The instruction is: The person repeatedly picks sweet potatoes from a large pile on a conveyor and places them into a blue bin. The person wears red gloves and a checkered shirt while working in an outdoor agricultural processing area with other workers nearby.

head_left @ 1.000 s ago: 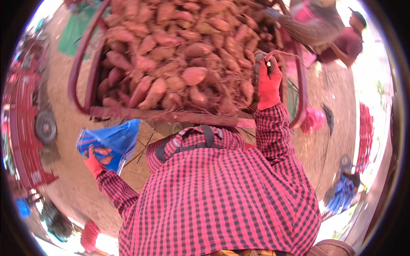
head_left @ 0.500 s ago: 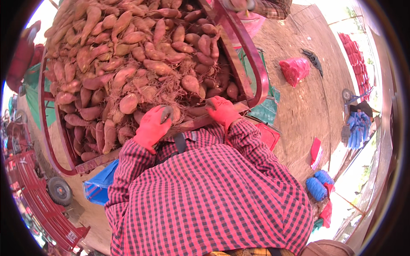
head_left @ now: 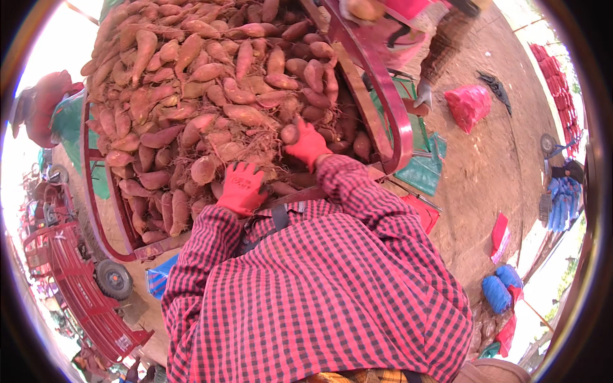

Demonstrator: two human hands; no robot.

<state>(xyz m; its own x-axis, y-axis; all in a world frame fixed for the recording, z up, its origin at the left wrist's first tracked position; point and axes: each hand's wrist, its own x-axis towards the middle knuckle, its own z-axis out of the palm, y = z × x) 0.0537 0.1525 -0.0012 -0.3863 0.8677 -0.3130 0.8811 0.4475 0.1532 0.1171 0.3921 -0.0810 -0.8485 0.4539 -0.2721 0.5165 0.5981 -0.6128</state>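
A big heap of reddish-brown sweet potatoes (head_left: 159, 118) with stringy roots fills a red metal-framed cart bed (head_left: 156, 247) in front of me. My right hand (head_left: 308, 145), in a red glove, is closed around a sweet potato (head_left: 290, 134) near the heap's right side. My left hand (head_left: 242, 190), gloved the same way, lies over the near edge of the heap with its fingers stretched forward. Beside its fingertips are tangled roots and a round-ended sweet potato (head_left: 204, 170).
The cart's curved red rail (head_left: 401, 127) rises at the right. Beyond it another person's gloved hand (head_left: 423, 96) hangs near a green crate (head_left: 424, 163). A pink sack (head_left: 468, 107) lies on the dirt floor. Blue bundles (head_left: 501, 290) are at lower right, a red trailer (head_left: 76, 281) at left.
My right hand has moved from the cart's near rail forward and left onto a sweet potato. My left hand has stretched its fingers forward. The other person's arm has come lower beside the rail.
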